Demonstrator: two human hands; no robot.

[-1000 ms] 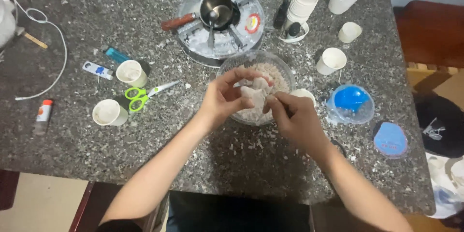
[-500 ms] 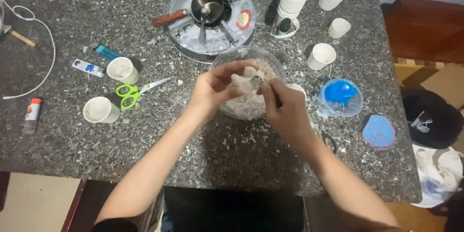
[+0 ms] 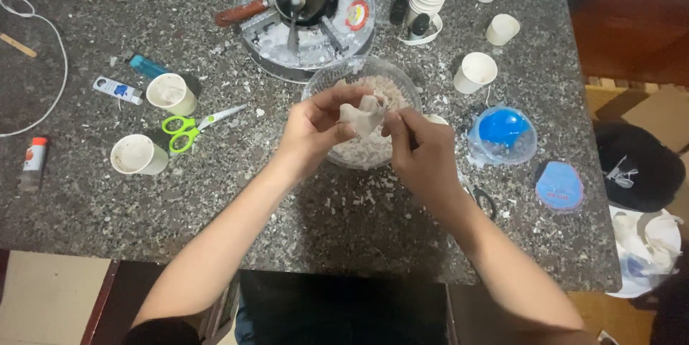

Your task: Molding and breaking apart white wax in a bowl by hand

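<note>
1. On the desk [image 3: 86,194] at far left lie a white cord [image 3: 57,50], two paper cups [image 3: 171,94] and green scissors [image 3: 188,127].
2. Left hand [image 3: 312,129]: fingers clamped on a pale chunk [image 3: 362,117].
3. Right hand [image 3: 423,151] pinches the same chunk, held just above a clear bowl [image 3: 362,76] of pale bits.
4. Farther right sits a blue-lidded tub [image 3: 502,133].

Left hand [image 3: 312,126] and right hand [image 3: 420,147] raised close together, fingers pinched, forearms angled inward
</note>
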